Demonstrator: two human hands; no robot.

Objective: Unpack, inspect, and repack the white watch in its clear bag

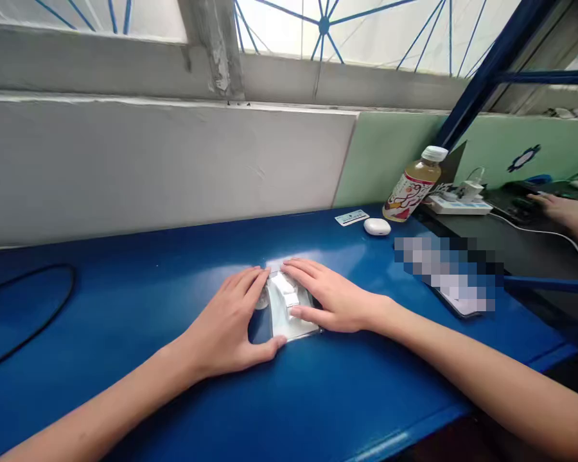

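A flat, pale clear-plastic packet [296,328] lies on the blue table in front of me. On it is a small white folded piece [286,290] whose kind I cannot make out. My left hand [234,327] rests along the packet's left side, thumb and fingers spread, with the thumb tip on the near corner. My right hand [330,295] comes over from the right, its thumb at the near end of the white piece and its fingertips at the far end. A round clear bit [261,300] shows beside the left fingers, partly hidden.
Toward the back right of the blue table [173,410] are a card [351,217], a white earbud case [377,226], a drink bottle [413,186] and a partly blurred phone [455,292]. A power strip [460,205] and another person's hand [566,212] are farther right. A black cable [60,314] curves at left.
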